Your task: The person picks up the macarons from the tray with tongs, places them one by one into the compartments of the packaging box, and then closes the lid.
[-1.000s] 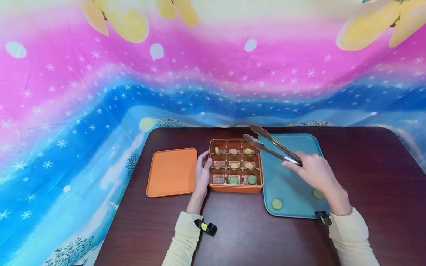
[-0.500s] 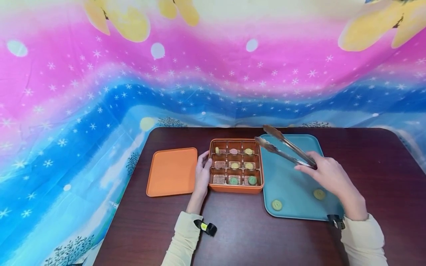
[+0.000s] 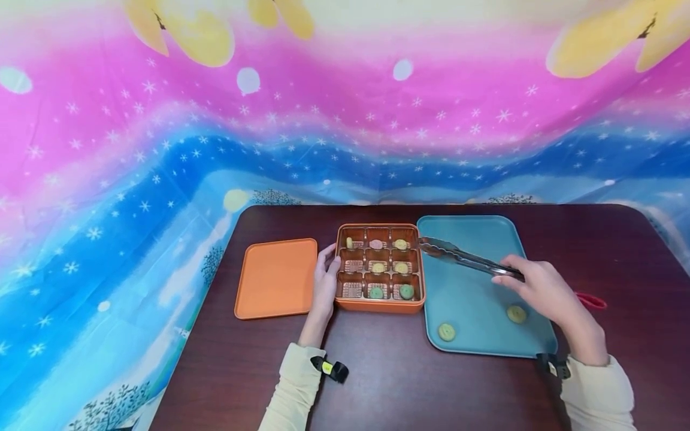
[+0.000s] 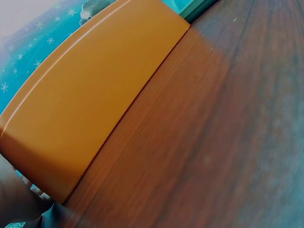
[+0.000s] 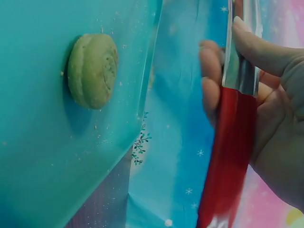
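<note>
My right hand [image 3: 544, 290] grips metal tongs [image 3: 466, 258] with a red handle [image 5: 228, 147]. The arms of the tongs lie close together over the teal tray [image 3: 469, 299], and their tips hang near the right rim of an orange box [image 3: 380, 305]; no cookie is visible between them. The box has a brown divided insert holding several yellow and green cookies and a pink one [image 3: 376, 244]. My left hand [image 3: 324, 284] rests along the box's left side, thumb at the rim. A green cookie [image 3: 446, 332] and another green cookie [image 3: 516, 314] lie on the tray.
An orange lid [image 3: 277, 278] lies flat on the dark wooden table [image 3: 388, 371], left of the box. Crumbs dot the tray in the right wrist view. A patterned cloth [image 3: 345, 108] hangs behind the table.
My right hand has moved right and slightly down with the tongs, away from above the box. The tongs' arms have come together. My left hand and the box stay in place.
</note>
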{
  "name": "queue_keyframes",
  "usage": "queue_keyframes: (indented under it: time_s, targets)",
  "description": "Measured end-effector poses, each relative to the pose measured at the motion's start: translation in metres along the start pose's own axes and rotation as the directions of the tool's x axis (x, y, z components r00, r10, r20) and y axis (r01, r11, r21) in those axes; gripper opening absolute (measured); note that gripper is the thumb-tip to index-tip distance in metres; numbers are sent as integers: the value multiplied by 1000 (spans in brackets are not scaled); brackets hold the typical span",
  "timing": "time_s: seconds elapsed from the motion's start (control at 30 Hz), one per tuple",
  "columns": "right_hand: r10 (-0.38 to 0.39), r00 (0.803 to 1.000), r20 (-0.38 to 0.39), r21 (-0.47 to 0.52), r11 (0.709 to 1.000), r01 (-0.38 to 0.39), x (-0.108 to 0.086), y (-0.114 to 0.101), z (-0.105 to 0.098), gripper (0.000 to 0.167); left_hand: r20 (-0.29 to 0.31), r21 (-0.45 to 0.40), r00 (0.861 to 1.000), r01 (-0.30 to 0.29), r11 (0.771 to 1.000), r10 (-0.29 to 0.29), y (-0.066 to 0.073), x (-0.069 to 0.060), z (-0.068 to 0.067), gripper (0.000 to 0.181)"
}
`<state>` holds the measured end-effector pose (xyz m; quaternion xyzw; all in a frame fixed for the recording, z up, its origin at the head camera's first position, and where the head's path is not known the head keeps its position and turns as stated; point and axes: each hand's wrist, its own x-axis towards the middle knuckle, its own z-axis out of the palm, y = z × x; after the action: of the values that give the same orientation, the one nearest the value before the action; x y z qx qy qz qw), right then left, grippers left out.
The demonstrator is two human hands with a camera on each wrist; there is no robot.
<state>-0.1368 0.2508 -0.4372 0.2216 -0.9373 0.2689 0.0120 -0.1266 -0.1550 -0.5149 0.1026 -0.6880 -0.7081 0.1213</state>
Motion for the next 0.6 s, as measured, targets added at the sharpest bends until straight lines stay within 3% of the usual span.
queue_keyframes:
  time_s: [0.23,0.43,0.6]
  targets:
    - [34,997,-68,18,999,-33,-5,2,-2,18,-7,-10,999,31,999,-31,-2,-1,-1,39]
    - [112,987,-117,21,994,-111,-8,2,-5,27,-8,4,1000,25,1000,-25,0,-1,0,39]
    - [136,983,-126,30,991,-133,-10,3,-7,29,-8,-9,1000,21,1000,-22,3,0,0,39]
